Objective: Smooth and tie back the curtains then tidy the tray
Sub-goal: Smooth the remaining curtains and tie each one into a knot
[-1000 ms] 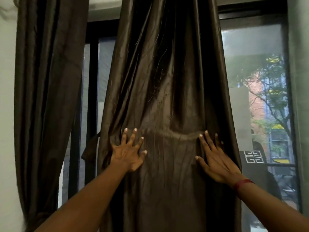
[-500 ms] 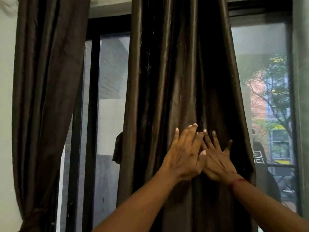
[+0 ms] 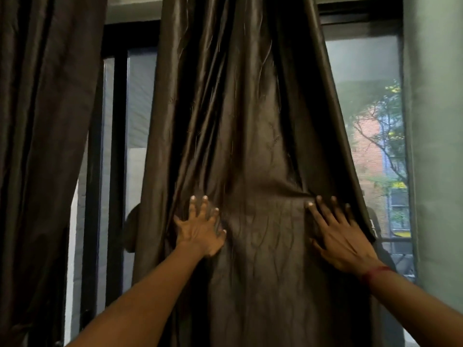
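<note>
A dark brown satin curtain (image 3: 250, 121) hangs in the middle of the window, its lower part spread wide and stretched flat. My left hand (image 3: 200, 229) presses on its left part with fingers straight and fanned. My right hand (image 3: 338, 236) lies flat near the curtain's right edge, fingers straight and pointing up; a red band sits on that wrist. The cloth between my hands is taut with fine creases. A second brown curtain (image 3: 42, 146) hangs bunched at the far left. No tray is in view.
A black-framed window (image 3: 115, 146) shows between the two curtains, and more glass (image 3: 370, 146) at the right looks out on trees and a brick building. A grey-green wall (image 3: 436, 146) closes the right side.
Half a second ago my hands met at the curtain's middle with the cloth gathered narrow. They have since slid apart, left hand leftward and right hand rightward, spreading the curtain wide again.
</note>
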